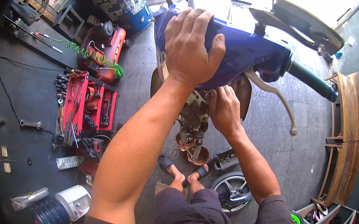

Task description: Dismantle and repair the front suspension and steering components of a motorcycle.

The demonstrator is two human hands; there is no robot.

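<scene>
A blue handlebar cover (242, 46) of a motorcycle fills the upper middle. Across its top left lies my left hand (192, 49), fingers stretched out flat and the thumb apart. My right hand (225, 111) is closed, with thumb and fingers drawn together at the cover's lower edge; whatever they grip is hidden. Right of the hands, the cover leads to a dark rubber grip (312, 80) and a metal brake lever (276, 95). Below the cover, the bare front fork and metal parts (194, 123) are exposed between my arms.
On the left stand a red tool cart (87, 104) and an orange air compressor (111, 49) with a green coiled hose. A rear-view mirror (305, 22) juts out at upper right. Near my feet lies a spoked wheel (231, 191). A wooden bench (349, 129) lines the right wall.
</scene>
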